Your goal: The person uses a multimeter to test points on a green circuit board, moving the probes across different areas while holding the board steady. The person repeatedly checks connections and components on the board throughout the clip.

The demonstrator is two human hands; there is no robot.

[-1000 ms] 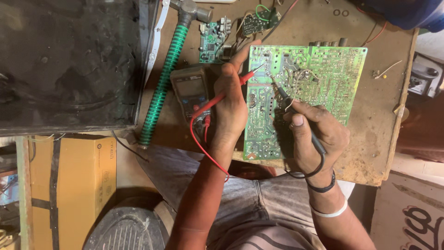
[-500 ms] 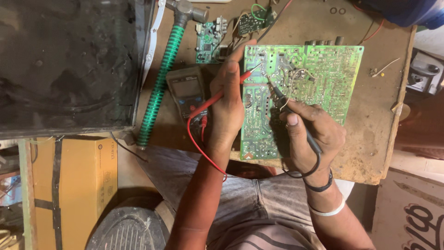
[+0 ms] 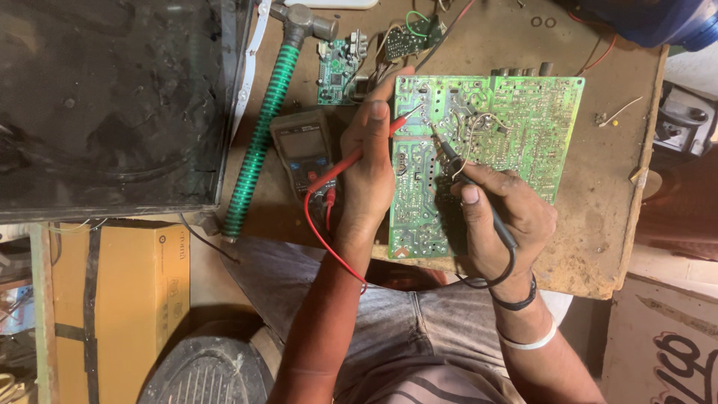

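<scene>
The left hand pinched a slim red test probe, the right hand a black one, both tips pressed on the large green circuit board lying flat on the wooden bench. That board looked light, stiff and fragile, best held by its edges. Left of the board sat a grey handheld meter, beyond it a green-handled hammer.

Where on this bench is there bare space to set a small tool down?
Bare wood shows right of the green circuit board, out to the wooden bench edge, and above it near two washers. It is crowded on the left: multimeter, hammer, small boards, and the left hand and right hand holding probes.
</scene>
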